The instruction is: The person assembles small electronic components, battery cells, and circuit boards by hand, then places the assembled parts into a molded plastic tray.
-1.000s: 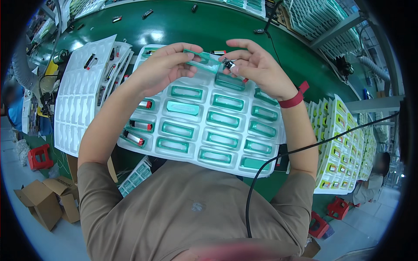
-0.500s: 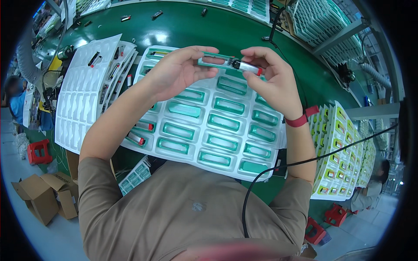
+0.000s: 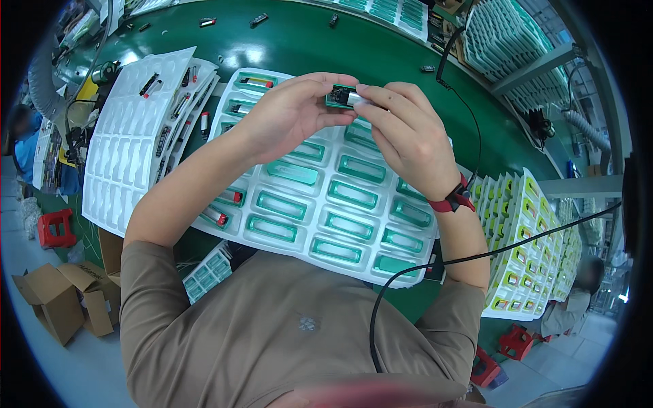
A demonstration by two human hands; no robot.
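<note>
Above the far part of the work tray, my left hand grips a small green rectangular case by its left end, between thumb and fingers. Inside the case lies a silver cylinder with a dark circuit part beside it. My right hand, with a red wristband, is closed over the right end of the case and cylinder; its fingers hide that end. Below both hands, a white moulded tray carries rows of green cases. Red-ended cylinders sit in cases along its left side.
White trays with loose parts stack at left; yellow-filled trays stand at right. A black cable crosses my right forearm. Several small parts lie across the green table. Cardboard boxes and red stools stand on the floor.
My right hand has turned over and moved in against my left, bringing the silver cylinder into the green case. The cylinder's red end is now hidden by my fingers.
</note>
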